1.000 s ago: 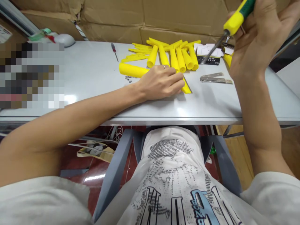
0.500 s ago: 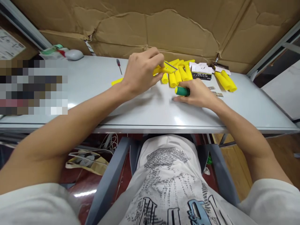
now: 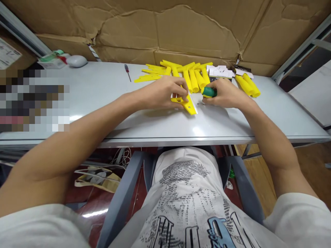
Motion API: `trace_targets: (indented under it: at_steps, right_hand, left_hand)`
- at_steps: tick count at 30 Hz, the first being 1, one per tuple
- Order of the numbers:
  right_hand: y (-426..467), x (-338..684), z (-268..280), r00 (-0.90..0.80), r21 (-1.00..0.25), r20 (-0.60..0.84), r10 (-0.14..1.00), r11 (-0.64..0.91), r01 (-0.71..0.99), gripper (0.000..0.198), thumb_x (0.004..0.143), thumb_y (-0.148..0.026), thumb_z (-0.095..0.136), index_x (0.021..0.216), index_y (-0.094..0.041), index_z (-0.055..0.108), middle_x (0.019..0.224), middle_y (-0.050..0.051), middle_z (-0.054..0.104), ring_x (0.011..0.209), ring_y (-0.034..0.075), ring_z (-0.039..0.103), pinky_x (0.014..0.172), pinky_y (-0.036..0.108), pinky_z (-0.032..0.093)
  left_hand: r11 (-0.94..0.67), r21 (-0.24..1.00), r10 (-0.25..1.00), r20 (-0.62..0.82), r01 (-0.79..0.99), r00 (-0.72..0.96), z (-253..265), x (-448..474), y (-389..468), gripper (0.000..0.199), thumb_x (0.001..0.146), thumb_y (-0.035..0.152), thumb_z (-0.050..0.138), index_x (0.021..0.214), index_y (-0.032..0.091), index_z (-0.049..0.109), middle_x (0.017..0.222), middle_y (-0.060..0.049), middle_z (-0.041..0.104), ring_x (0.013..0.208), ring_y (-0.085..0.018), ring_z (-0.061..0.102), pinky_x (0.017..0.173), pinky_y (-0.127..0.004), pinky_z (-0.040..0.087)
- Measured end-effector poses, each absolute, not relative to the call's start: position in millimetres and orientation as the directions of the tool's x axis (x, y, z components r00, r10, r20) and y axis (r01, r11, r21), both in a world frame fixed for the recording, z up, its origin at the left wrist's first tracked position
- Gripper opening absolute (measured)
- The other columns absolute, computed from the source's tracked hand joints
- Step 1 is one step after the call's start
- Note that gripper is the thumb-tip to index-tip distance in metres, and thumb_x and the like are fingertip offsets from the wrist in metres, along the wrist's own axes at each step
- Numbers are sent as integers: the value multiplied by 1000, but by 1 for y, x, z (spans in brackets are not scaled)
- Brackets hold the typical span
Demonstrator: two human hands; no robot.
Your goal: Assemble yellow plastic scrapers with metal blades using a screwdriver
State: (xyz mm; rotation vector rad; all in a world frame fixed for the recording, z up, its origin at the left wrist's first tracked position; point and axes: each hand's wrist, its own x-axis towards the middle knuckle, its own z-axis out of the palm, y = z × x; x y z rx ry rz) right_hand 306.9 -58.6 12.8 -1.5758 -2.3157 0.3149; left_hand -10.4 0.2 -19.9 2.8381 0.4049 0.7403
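Note:
My left hand (image 3: 169,91) is closed on a yellow plastic scraper (image 3: 190,107), holding it low over the white tabletop. A thin metal blade edge runs along the scraper's right side, and a small screw shows in its face. In my right hand (image 3: 224,93) is a screwdriver with a green and yellow handle (image 3: 209,92), its butt end toward the scraper; the shaft is hidden by the hand. A tiny metal piece (image 3: 198,103), perhaps a screw, lies on the table between the two hands.
Several yellow scrapers (image 3: 193,81) lie piled behind my hands. Black and white boxes (image 3: 219,74) stand beside them, with two yellow handles (image 3: 244,85) further right. A small screwdriver (image 3: 127,71) lies at the back left. A cardboard sheet (image 3: 191,34) backs the table.
My left hand has lowered the scraper from above the pile toward the tabletop and turned it. My right hand, with the screwdriver, has shifted slightly back and right.

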Motion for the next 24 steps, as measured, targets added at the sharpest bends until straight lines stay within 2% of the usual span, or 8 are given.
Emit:
trace_targets:
  at_steps: [5,8,11,15,17,20,22,24]
  right_hand:
    - [-70,313,21,-323,-626,59,945,287,725,40,91,-41,108,82,-25,73,73,2,64,71,20,52,66,40,36]
    - [-78,306,22,-322,-775,12,947,212,595,48,88,-52,116,86,-25,76,69,0,57,66,17,46,60,37,33]
    - [-79,299,20,-275,-852,50,960,185,491,55,83,-48,121,82,-26,71,69,-2,48,64,15,40,57,36,28]
    - [-75,299,20,-273,-914,109,956,205,351,57,76,-45,124,83,-26,70,78,0,56,65,13,40,55,35,27]
    - [-75,300,21,-269,-920,137,953,223,323,59,75,-49,125,85,-27,71,76,-1,55,65,14,41,54,35,30]
    - [-77,301,23,-235,-911,175,956,248,330,65,72,-59,126,85,-29,71,70,-3,49,65,16,43,53,35,34]
    - [-81,300,23,-224,-901,192,955,263,345,64,73,-62,125,85,-29,72,69,-2,50,65,17,43,54,36,35]
    - [-84,299,23,-237,-889,205,949,282,361,57,77,-60,123,86,-29,75,70,-2,52,65,17,42,57,38,35]
  left_hand:
    - [-941,273,307,449,199,839,-24,-4,-9,31,116,61,93,113,32,102,135,-14,93,114,-32,88,106,-48,70]
    - [-941,254,326,515,222,793,-25,-1,-11,27,115,59,93,117,33,101,136,-14,91,119,-35,88,107,-51,72]
    - [-963,142,268,605,230,750,-30,3,-10,24,119,53,82,116,34,96,141,-12,89,117,-34,88,102,-53,73]
    - [-975,-5,148,730,222,667,-35,6,-9,24,124,52,77,123,30,87,147,-16,86,117,-34,85,99,-56,73]
    - [-961,83,232,760,262,608,-35,6,-11,34,122,61,86,134,29,82,147,-16,85,115,-32,83,100,-55,72]
    - [-896,340,444,695,285,566,-30,5,-18,64,113,73,98,154,30,74,148,-12,86,109,-26,81,99,-51,72]
    - [-836,471,539,610,281,581,-27,5,-22,75,112,75,99,165,30,70,147,-10,88,117,-28,83,102,-52,74]
    - [-807,519,573,573,282,586,-26,5,-26,76,112,75,98,168,29,73,140,-10,90,124,-31,85,106,-54,77]
